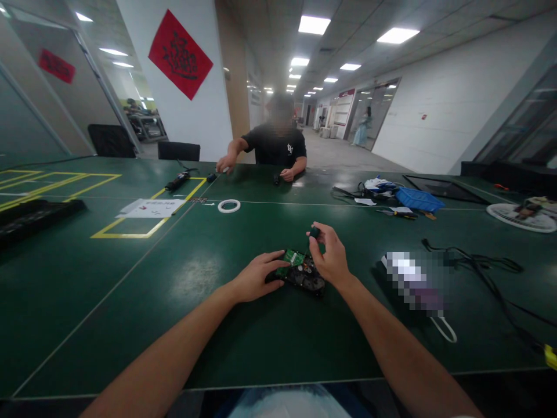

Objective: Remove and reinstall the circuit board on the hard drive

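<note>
A black opened electronic device (310,280) lies on the green table, a green circuit board (294,258) and small parts showing inside it. My left hand (256,277) holds the left end of the device, fingers on its upper side and thumb near its lower edge. In my right hand (331,255), thumb and fingers are pinched on the dark handle of a screwdriver (314,232), held upright. Its thin shaft points down at the device beside the circuit board; my fingers partly cover it, and the tip is hard to make out.
Across the table (209,325) sits a person (274,145) with both hands on it. A white ring (228,206) lies ahead. To the right are a blue tray (418,199), pliers (398,213), black cables (483,267) and a blurred-out object (413,281). Paper (152,208) lies left.
</note>
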A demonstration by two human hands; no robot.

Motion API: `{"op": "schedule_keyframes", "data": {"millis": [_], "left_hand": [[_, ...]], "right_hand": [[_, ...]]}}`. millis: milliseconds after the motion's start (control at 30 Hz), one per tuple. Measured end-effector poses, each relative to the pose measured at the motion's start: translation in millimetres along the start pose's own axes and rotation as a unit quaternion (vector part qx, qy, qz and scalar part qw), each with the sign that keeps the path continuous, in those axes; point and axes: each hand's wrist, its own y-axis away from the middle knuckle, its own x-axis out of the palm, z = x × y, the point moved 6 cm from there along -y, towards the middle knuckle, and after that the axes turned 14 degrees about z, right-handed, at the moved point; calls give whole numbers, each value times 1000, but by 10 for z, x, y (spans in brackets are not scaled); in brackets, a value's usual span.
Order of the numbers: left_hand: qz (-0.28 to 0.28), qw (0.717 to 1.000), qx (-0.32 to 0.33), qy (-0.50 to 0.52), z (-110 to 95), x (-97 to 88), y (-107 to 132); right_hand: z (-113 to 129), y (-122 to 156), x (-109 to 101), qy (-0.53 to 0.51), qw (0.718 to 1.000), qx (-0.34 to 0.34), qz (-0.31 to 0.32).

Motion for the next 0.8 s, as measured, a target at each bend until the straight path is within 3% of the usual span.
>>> {"op": "schedule_keyframes", "data": {"millis": [200,467,800], "left_hand": [[-2,1000,5,0,-7,1,0],[-3,1000,-2,18,-1,5,-2],[-11,1000,0,19,12,22,-12]], "right_hand": [[-100,45,-49,16,997,37,-59],[-146,43,-90,11,996,18,-83],[-52,46,-104,42,997,-17,-70]]}}
